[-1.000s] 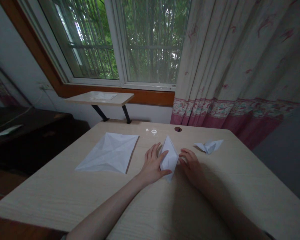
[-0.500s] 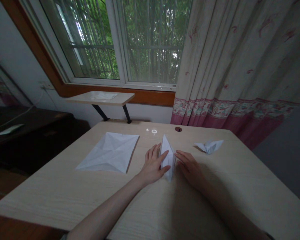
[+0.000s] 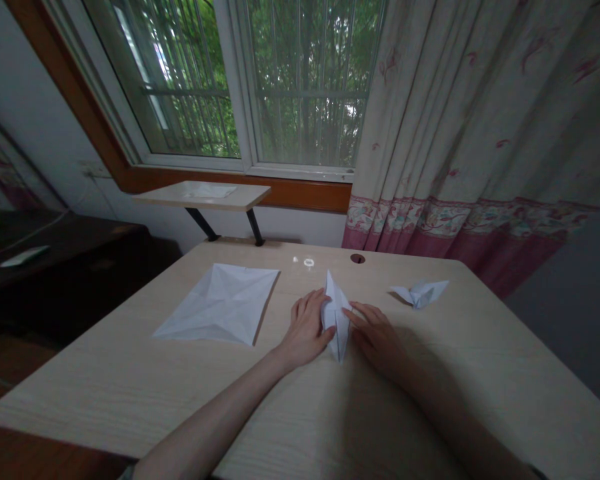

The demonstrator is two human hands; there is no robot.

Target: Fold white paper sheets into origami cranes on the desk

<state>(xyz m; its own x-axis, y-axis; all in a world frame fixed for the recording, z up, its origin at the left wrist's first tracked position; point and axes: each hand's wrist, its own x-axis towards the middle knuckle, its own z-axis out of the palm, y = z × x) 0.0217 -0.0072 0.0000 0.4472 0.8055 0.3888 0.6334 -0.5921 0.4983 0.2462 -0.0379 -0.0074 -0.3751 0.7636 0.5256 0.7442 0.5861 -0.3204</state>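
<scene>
A narrow, diamond-shaped piece of folded white paper [image 3: 336,307] lies on the desk in front of me, with a crease line down its middle. My left hand [image 3: 307,328] holds its left side, fingers along the edge and thumb low on the paper. From the right, my right hand [image 3: 377,333] reaches in with fingers stretched out, the index fingertip touching the paper's right edge. Left of my hands a creased white paper sheet [image 3: 225,303] is spread out. A folded paper crane [image 3: 421,293] rests to the right, wings out.
The pale wooden desk [image 3: 180,393] has a cable hole [image 3: 357,259] near its back edge. At the back left a raised shelf [image 3: 245,196] on black supports carries some white paper [image 3: 210,191]. A window [image 3: 305,87] and a curtain [image 3: 455,133] stand behind.
My left index finger has drawn back from the paper's middle to its left edge, and the thumb has shifted slightly left. My right index finger has moved left onto the paper. The middle crease now shows.
</scene>
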